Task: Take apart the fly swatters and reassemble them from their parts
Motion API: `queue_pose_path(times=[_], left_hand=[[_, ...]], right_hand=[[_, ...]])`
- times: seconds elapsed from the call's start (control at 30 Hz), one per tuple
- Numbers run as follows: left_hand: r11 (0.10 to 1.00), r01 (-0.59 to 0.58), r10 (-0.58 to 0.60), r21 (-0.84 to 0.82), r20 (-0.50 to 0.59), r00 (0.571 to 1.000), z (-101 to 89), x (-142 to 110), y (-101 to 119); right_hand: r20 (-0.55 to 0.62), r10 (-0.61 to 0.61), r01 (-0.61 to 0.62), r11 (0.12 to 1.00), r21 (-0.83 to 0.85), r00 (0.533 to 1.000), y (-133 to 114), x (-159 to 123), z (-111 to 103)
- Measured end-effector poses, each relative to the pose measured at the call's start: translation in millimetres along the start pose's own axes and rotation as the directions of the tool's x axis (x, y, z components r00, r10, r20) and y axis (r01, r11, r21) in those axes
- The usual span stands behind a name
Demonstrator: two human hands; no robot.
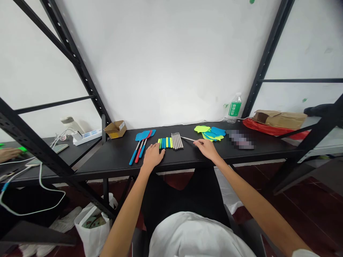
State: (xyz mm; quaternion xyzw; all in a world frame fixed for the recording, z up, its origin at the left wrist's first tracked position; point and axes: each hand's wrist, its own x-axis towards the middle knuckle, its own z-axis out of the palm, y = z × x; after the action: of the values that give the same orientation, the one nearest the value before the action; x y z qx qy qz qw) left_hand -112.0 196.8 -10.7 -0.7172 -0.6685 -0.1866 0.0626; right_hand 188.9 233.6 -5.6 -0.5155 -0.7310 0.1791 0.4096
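Note:
My right hand (205,147) pinches one end of a thin silvery metal rod (188,138), which points left toward a row of similar metal rods (177,141) lying side by side. Left of that row lie short yellow-green and blue grips (167,142). My left hand (153,155) rests at the left end of these grips, thumb apart from the fingers; its fingertips are partly hidden. Beside it are several swatter-like tools (140,146) with flat heads, metal shafts and blue or red grips. Loose flat yellow-green and blue heads (211,132) lie piled beyond my right hand.
A small open cardboard box (115,130) sits at the back left of the black table (107,157). A water bottle (234,109) stands against the wall. Brown packages (281,119) lie on red plastic at right. Another person's hand (10,154) shows at far left.

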Motion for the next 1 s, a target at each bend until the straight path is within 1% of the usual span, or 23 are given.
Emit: queue_pose_path(times=[0.2, 0.43, 0.53, 0.63, 0.7, 0.8, 0.87, 0.93, 1.0], left_hand=[[1.0, -0.008, 0.007, -0.011, -0.03, 1.0, -3.0, -0.9, 2.9], [0.999, 0.026, -0.028, -0.026, -0.076, 0.997, -10.0, -2.4, 5.3], [0.999, 0.032, -0.034, -0.022, -0.112, 0.993, -9.7, -2.3, 3.5], [0.998, 0.056, -0.056, -0.005, -0.144, 0.988, -8.5, -2.0, 1.6], [0.995, 0.097, -0.098, -0.009, -0.161, 0.982, -8.0, -1.9, 0.8], [0.985, 0.163, -0.172, -0.064, -0.181, 0.968, -8.8, -2.3, 0.1], [0.972, 0.199, -0.22, -0.123, -0.193, 0.956, -10.4, -2.7, -0.4], [0.959, 0.222, -0.256, -0.179, -0.203, 0.945, -12.7, -3.1, -1.0], [0.948, 0.227, -0.274, -0.224, -0.21, 0.938, -15.3, -3.4, -1.7]], right_hand=[[0.024, -0.01, 0.01, 1.0, 0.007, 1.0, 1.2, -0.5, 0.4], [0.065, 0.05, -0.062, 0.98, 0.189, 0.997, 16.4, 4.3, 6.4], [0.064, 0.088, -0.103, 0.955, 0.278, 0.994, 17.6, 5.7, 6.5], [0.022, 0.149, -0.146, 0.902, 0.406, 0.989, 14.0, 6.4, 5.6], [-0.011, 0.205, -0.171, 0.843, 0.51, 0.979, 10.8, 6.9, 4.3], [-0.026, 0.29, -0.205, 0.732, 0.649, 0.957, 7.7, 7.6, 0.9], [-0.02, 0.326, -0.218, 0.675, 0.705, 0.945, 7.5, 8.0, -1.7], [-0.006, 0.329, -0.222, 0.65, 0.727, 0.944, 8.4, 8.2, -3.3], [0.02, 0.303, -0.225, 0.659, 0.718, 0.953, 9.3, 8.2, -3.2]])
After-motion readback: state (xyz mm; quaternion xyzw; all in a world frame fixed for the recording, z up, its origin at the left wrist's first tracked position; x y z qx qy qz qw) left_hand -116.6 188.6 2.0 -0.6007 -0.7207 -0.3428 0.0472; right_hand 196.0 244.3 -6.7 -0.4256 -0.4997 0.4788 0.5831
